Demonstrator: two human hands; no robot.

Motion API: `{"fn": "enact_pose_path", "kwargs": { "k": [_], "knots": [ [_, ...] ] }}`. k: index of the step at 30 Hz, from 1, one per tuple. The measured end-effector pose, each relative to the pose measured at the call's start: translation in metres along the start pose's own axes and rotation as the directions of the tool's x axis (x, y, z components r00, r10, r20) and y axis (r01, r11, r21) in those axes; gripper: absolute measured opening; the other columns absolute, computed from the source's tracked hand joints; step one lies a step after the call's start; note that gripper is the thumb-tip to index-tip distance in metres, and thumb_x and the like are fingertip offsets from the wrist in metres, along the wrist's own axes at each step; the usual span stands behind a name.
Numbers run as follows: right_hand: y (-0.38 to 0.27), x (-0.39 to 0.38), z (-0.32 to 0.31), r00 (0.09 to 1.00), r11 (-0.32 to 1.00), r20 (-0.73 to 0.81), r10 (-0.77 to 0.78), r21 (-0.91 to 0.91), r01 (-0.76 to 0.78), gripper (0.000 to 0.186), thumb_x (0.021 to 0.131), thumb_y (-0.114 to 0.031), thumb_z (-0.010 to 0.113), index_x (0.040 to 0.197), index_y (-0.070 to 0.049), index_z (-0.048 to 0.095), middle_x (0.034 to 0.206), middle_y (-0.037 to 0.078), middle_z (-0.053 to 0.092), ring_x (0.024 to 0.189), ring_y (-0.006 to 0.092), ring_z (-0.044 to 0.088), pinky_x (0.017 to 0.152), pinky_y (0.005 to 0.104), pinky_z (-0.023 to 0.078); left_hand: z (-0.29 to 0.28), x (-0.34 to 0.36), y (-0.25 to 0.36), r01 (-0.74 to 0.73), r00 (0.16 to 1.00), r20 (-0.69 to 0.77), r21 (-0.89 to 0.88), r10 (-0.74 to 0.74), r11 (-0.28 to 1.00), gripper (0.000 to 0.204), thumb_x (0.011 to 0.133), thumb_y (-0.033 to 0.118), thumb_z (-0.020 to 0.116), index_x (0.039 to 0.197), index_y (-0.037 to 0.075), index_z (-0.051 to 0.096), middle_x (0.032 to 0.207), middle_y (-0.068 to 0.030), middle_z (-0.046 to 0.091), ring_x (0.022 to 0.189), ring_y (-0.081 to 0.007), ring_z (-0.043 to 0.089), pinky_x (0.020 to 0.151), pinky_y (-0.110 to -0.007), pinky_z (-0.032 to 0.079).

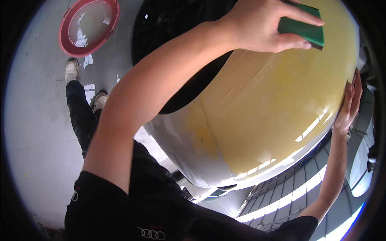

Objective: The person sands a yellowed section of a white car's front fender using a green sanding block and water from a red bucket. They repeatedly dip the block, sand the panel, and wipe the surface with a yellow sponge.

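My left hand point(261, 30) is closed around a green sanding block point(301, 25) and holds it against a curved car body panel point(257, 116). Thumb and fingers grip the block's sides, and a thin dark edge shows at its lower corner. Yellowish coating covers much of the panel, with pale wet-looking streaks point(241, 76) below my left wrist. At the panel's far right edge, my right hand point(349, 105) lies with fingers stretched out along the surface. Part of that hand is hidden behind the panel's curve.
A dark wheel arch point(181, 84) opens beneath my left forearm. On the grey floor point(40, 120) at the upper left stands a red bucket point(64, 40) of cloudy water. White scraps point(88, 60) lie near my shoes point(72, 70). A panel seam point(217, 140) runs down the bodywork.
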State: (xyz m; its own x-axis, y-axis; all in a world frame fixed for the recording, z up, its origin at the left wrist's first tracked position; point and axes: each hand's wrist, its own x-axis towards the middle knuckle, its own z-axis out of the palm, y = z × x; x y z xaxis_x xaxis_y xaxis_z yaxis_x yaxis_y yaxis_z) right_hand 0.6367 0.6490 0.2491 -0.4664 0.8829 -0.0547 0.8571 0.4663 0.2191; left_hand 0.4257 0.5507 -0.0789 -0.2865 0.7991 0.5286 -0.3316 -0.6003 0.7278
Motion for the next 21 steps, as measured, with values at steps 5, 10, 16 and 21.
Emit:
{"fn": "enact_pose_path", "kwargs": {
  "k": [5,10,16,21],
  "knots": [
    [-0.009,-0.003,0.001,0.999,0.993,0.001,0.054,0.107,-0.054,0.07,0.108,-0.053,0.053,0.162,-0.01,0.046,0.161,0.019,0.048,0.143,0.032,0.056,0.117,0.0492,0.046,0.014,-0.092,0.078,0.082,0.986,-0.147,0.0,-0.081,0.997,0.036,0.094,0.03,0.083,0.129,0.023,0.079,0.135,-0.0137,0.066,0.124,-0.028,0.065,0.103,-0.046,0.057],
    [-0.01,-0.007,0.003,1.0,1.0,-0.012,0.002,0.027,-0.001,0.07,0.107,-0.051,0.052,0.162,-0.009,0.045,0.159,0.021,0.047,0.149,0.0338,0.05,0.122,0.053,0.04,0.005,0.036,-0.013,0.036,0.991,-0.132,0.087,-0.024,0.996,0.056,0.082,0.022,0.091,0.136,0.013,0.076,0.13,-0.014,0.068,0.117,-0.0323,0.068,0.098,-0.04,0.058],
    [-0.016,-0.013,0.003,0.999,0.998,0.009,-0.038,0.056,0.037,0.07,0.109,-0.051,0.051,0.164,-0.008,0.043,0.166,0.021,0.043,0.155,0.0371,0.04,0.127,0.0568,0.031,0.013,-0.017,0.032,0.069,0.984,-0.168,0.069,-0.056,0.995,0.063,0.079,0.015,0.089,0.14,0.015,0.074,0.134,-0.017,0.066,0.117,-0.0334,0.068,0.093,-0.045,0.06],
    [-0.024,-0.017,0.009,0.998,0.998,-0.009,-0.055,-0.011,0.055,0.075,0.107,-0.057,0.052,0.164,-0.009,0.042,0.167,0.02,0.042,0.155,0.038,0.04,0.127,0.0578,0.03,0.013,0.072,-0.052,0.126,0.937,-0.343,0.165,-0.063,0.978,0.056,0.083,0.031,0.091,0.134,0.016,0.076,0.128,-0.017,0.071,0.116,-0.0315,0.071,0.096,-0.045,0.059]
  ]
}}
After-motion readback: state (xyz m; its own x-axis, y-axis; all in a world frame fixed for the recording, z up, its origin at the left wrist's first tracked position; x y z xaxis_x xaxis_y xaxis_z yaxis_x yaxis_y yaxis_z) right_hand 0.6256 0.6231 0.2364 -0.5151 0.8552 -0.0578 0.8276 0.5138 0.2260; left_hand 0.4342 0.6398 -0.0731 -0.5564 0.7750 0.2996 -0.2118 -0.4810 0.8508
